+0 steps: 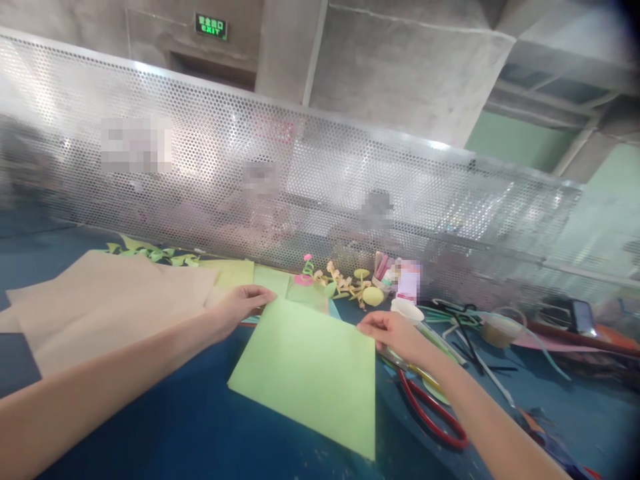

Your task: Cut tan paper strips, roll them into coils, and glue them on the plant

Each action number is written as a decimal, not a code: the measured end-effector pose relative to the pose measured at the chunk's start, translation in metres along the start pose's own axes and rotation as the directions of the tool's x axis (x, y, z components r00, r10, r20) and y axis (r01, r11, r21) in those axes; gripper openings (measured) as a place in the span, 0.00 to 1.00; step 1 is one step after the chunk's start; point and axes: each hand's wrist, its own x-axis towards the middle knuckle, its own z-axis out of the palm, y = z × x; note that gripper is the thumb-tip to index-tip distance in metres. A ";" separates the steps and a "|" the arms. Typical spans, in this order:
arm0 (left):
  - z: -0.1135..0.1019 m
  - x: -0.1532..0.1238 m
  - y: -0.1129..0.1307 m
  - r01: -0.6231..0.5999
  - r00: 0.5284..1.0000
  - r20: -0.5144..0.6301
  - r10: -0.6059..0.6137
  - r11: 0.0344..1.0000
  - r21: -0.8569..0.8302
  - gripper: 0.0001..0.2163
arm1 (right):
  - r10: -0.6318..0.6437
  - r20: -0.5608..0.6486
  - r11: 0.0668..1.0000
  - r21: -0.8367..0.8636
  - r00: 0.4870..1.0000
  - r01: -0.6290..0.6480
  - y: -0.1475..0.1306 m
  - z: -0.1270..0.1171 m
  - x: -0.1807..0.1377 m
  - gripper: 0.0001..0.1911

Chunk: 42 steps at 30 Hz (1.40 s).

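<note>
A light green square sheet of paper (310, 370) lies on the blue table (165, 420). My left hand (240, 305) pinches its far left corner, fingers closed on the edge. My right hand (393, 333) pinches its far right corner, thumb and fingers pressed together on the paper. Both forearms reach in from the bottom edge of the view.
Tan paper sheets (105, 307) lie to the left, with green paper scraps (155, 253) behind them. Red-handled scissors (433, 413) lie right of the sheet. Small paper flowers (340, 283), a white cup (406, 310) and strips clutter the back right. A perforated metal screen (300, 193) bounds the table.
</note>
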 end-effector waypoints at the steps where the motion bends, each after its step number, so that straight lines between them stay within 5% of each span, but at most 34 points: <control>1: 0.000 0.000 0.001 -0.009 1.000 0.007 0.009 1.000 -0.008 0.10 | 0.001 -0.005 1.000 0.000 1.000 -0.001 -0.001 -0.001 -0.001 0.16; 5: 0.002 -0.005 0.005 -0.015 0.999 0.037 0.016 0.999 -0.037 0.12 | 0.001 -0.024 1.000 0.009 1.000 -0.001 -0.003 -0.002 -0.002 0.16; 10: 0.004 -0.013 0.014 0.145 0.973 0.192 -0.127 0.986 -0.084 0.19 | 0.001 -0.035 1.000 0.014 0.999 0.000 -0.001 -0.003 -0.002 0.18; 16: 0.008 -0.020 0.014 0.168 0.945 0.281 -0.170 0.985 0.032 0.12 | 0.023 -0.030 0.999 -0.040 0.999 -0.024 0.001 -0.001 -0.002 0.19; 20: 0.007 -0.017 0.010 0.173 0.958 0.230 -0.174 0.985 0.025 0.12 | -0.074 -0.067 0.975 -0.212 0.995 0.058 0.004 0.003 -0.002 0.18; 26: 0.002 -0.011 0.006 0.151 0.976 0.161 -0.149 0.989 -0.001 0.14 | -0.360 -0.171 0.808 -0.549 0.917 0.215 -0.003 0.019 -0.004 0.27; 35: 0.011 -0.014 0.008 0.138 0.989 0.062 -0.134 0.988 -0.074 0.13 | -0.309 0.114 0.801 -0.505 0.944 0.323 -0.048 0.055 -0.031 0.47; 42: 0.011 -0.018 0.011 0.121 0.991 0.059 -0.116 0.989 -0.084 0.16 | -0.293 0.153 0.815 -0.476 0.944 0.331 -0.051 0.057 -0.032 0.36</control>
